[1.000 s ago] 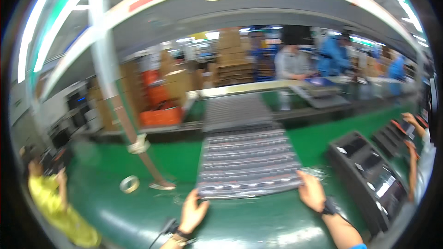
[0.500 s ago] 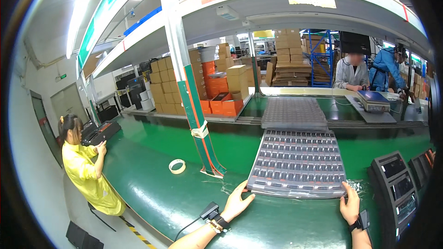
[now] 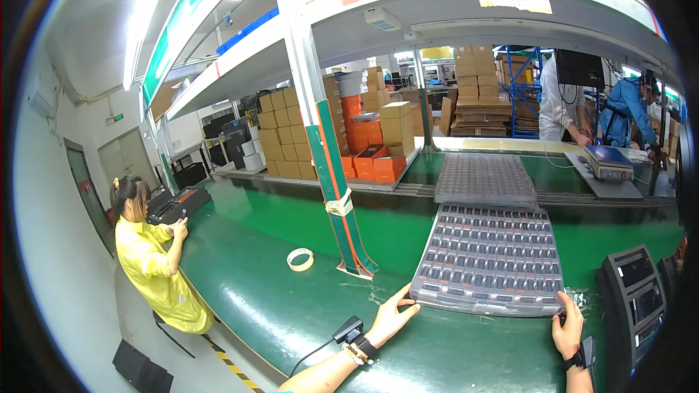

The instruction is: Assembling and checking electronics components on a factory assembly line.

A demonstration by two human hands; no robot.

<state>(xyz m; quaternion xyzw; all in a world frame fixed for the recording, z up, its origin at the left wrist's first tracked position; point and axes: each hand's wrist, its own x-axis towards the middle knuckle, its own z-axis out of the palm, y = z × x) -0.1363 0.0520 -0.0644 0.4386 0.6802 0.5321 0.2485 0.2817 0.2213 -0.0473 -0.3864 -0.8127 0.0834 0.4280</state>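
Note:
A clear plastic tray (image 3: 486, 303) lies on the green bench, its pockets holding rows of small dark parts. My left hand (image 3: 389, 318) grips the tray's near left corner, thumb along the front and fingers at the side. At the near right corner, my right hand (image 3: 567, 327) has its fingers curled against the edge. Parts of the fingers under the rim are hidden. Just beyond, touching or overlapping the far edge, is another clear plastic tray (image 3: 484, 177). Dark devices on straps sit at both my wrists.
A roll of tape (image 3: 300, 259) lies left of a shelf post (image 3: 331, 167). To the right stands a dark rack with screens (image 3: 635, 298). A person in yellow (image 3: 156, 269) works at the left; two people stand across the bench. A shelf (image 3: 437, 18) spans overhead.
The whole view has shifted, so things appear farther right. My hands keep their places at the tray's corners. Across the bench, the person in white has risen and leans over.

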